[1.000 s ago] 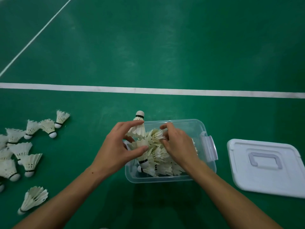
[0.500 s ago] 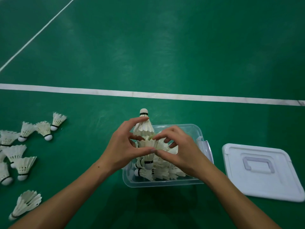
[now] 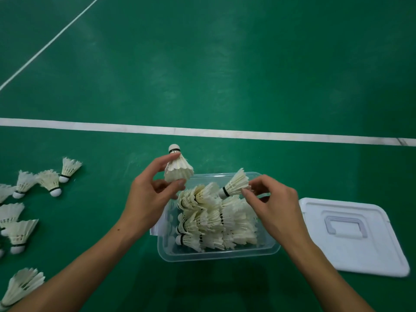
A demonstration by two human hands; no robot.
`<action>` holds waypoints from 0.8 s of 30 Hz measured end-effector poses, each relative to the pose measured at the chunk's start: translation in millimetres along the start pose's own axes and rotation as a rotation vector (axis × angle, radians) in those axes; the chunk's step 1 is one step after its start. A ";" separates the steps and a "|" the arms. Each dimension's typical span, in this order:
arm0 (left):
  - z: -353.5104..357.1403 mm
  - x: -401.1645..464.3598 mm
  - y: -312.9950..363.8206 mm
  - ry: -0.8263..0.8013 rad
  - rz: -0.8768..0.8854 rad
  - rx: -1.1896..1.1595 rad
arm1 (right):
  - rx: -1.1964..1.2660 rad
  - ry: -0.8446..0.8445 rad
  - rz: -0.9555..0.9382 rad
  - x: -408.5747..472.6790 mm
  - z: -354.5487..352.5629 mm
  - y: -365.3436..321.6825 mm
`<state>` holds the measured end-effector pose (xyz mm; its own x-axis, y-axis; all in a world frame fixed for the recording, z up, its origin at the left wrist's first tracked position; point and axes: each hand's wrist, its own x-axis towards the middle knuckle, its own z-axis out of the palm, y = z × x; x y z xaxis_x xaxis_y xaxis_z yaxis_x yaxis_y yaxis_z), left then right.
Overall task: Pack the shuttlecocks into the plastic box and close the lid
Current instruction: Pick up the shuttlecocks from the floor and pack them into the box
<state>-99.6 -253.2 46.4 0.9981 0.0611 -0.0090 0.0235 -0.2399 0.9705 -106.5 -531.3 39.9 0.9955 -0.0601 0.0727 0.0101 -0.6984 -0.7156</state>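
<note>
Green court floor [image 3: 225,75] fills the frame, and I have the clear plastic box [image 3: 216,255] at lower centre with rows of shuttlecocks [image 3: 213,219] lying nested on their sides inside it. My left hand [image 3: 148,199] pinches one shuttlecock [image 3: 177,170] by its feather skirt between thumb and forefinger, cork pointing up, just above the box's upper left corner. My right hand [image 3: 272,203] pinches a second shuttlecock [image 3: 236,183] by the skirt edge, cork aimed left toward the packed rows, which I judge lines it up to slot cork-first into a stack. Holding by the skirt leaves the cork free to lead. Loose shuttlecocks [image 3: 47,181] lie scattered at the left of the frame, so packing is not done. At the right, the white lid [image 3: 360,251] sits flat on the floor beside the box, out of the way.
</note>
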 end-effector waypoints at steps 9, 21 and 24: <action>-2.4 -9.8 -17.5 -0.067 -0.014 0.134 | -0.296 0.023 0.000 -5.4 31.1 -2.4; 1.8 -6.1 -22.1 -0.096 0.229 0.469 | -0.319 -0.239 0.038 9.0 57.5 -8.1; 4.1 -5.1 -18.3 -0.113 0.255 0.547 | -0.229 -0.322 0.090 13.1 52.1 -4.0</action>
<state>-104.9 -253.1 27.6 0.9753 -0.1595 0.1529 -0.2209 -0.6977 0.6814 -88.7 -492.1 7.5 0.9704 0.0724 -0.2306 -0.0637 -0.8437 -0.5331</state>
